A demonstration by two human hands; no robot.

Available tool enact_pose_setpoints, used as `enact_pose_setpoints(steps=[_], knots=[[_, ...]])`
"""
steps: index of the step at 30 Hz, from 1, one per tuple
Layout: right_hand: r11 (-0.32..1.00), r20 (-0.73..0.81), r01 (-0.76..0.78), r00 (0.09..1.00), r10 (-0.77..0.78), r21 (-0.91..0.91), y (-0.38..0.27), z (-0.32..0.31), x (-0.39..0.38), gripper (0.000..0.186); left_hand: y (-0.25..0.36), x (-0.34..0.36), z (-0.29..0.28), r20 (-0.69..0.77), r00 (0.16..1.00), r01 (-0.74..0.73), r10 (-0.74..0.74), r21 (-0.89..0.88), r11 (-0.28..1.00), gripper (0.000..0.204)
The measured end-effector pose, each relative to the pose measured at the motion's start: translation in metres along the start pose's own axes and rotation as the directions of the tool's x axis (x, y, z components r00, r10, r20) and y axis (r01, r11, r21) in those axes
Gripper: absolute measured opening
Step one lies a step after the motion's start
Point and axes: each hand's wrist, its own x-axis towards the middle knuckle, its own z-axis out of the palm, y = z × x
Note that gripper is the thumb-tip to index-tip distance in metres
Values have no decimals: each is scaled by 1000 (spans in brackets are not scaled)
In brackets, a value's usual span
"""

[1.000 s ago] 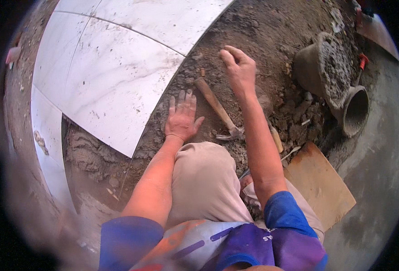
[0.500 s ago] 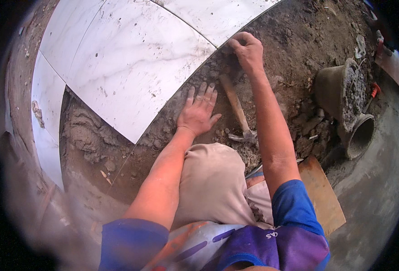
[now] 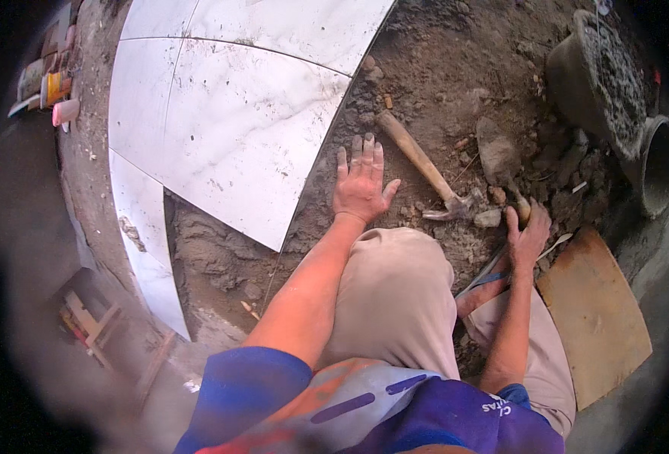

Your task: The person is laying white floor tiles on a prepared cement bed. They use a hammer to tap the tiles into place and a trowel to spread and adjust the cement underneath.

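My left hand (image 3: 362,189) lies flat on the soil with its fingers spread, beside the edge of a white marbled floor tile (image 3: 251,129). Low on the right, my right hand (image 3: 529,236) has thumb and fingers around the handle of a trowel (image 3: 498,151). The trowel's dirty blade rests on the ground, pointing away from me. Between my hands is a claw hammer (image 3: 419,155) with a wooden handle, its metal head near a small stone (image 3: 488,219). Wet grey mortar (image 3: 221,238) shows beside the near tile's corner.
A dark bucket (image 3: 576,83) of grey mortar stands at the far right, with another bucket (image 3: 658,170) tipped beside it. A brown board (image 3: 595,318) lies right of my leg. A thin string (image 3: 271,281) runs near the tile corner. Assorted objects (image 3: 54,87) sit at far left.
My right hand has left the tile's edge, come back toward me and closed on the trowel handle. My left hand stays spread on the soil. The view has shifted.
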Motion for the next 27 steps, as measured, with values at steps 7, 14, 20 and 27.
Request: enact_pose_setpoints(steps=[7, 14, 20, 27], knots=[[948, -47, -240, 966, 255, 209, -13, -32, 24, 47, 6, 5, -4, 47, 999, 9, -13, 81, 997, 84], [988, -34, 108, 994, -105, 114, -125, -21, -32, 75, 2, -5, 1, 32, 999, 14, -17, 92, 996, 79], [961, 313, -140, 948, 61, 238, -146, -30, -4, 99, -2, -6, -7, 10, 1000, 27, -28, 36, 999, 75], [933, 269, -176, 959, 90, 314, -128, -38, 2, 102, 8, -10, -7, 99, 994, 52, -48, -41, 998, 74]])
